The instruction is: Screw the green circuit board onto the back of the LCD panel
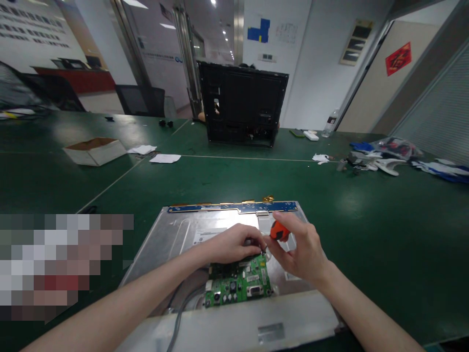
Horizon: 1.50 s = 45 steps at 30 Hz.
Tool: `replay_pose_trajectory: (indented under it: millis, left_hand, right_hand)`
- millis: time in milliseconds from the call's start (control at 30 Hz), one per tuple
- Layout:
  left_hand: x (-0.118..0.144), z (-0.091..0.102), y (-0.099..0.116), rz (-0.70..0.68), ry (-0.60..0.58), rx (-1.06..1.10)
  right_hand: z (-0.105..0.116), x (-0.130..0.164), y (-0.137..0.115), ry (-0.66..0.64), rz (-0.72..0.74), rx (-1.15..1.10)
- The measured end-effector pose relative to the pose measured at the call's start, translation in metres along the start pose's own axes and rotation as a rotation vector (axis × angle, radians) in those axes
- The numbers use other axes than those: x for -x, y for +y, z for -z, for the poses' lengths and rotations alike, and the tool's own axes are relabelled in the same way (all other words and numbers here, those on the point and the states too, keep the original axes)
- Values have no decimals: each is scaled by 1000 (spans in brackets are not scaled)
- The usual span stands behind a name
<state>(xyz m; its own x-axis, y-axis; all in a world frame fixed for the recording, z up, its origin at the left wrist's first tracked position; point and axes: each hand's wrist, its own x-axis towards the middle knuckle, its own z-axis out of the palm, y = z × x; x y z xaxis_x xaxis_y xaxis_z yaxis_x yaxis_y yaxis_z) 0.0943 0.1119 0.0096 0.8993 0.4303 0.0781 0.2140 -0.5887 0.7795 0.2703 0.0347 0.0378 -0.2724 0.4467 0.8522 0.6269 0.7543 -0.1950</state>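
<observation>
A silver monitor back panel point(176, 234) lies flat on the green table in front of me. A green circuit board point(240, 283) sits on its near part, and a narrow blue board strip point(227, 207) runs along its far edge. My right hand point(304, 252) grips an orange-handled screwdriver point(279, 231), tip down at the green board's far corner. My left hand point(234, 243) rests on the panel with its fingertips pinched at that same corner, beside the screwdriver tip. A grey cable point(179, 313) leaves the board toward me.
A black monitor housing point(242, 105) stands upright at the table's middle back. An open cardboard box point(95, 150) and loose papers point(164, 158) lie to the left. Bags, white parts and a bottle point(330, 123) lie at the right. A blurred patch covers the left foreground.
</observation>
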Motion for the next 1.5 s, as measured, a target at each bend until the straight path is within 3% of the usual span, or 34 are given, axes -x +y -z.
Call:
replay_pose_trajectory:
  millis: [1500]
  left_hand:
    - [0, 0, -1, 13, -46, -13]
  right_hand:
    - [1, 1, -3, -15, -4, -55]
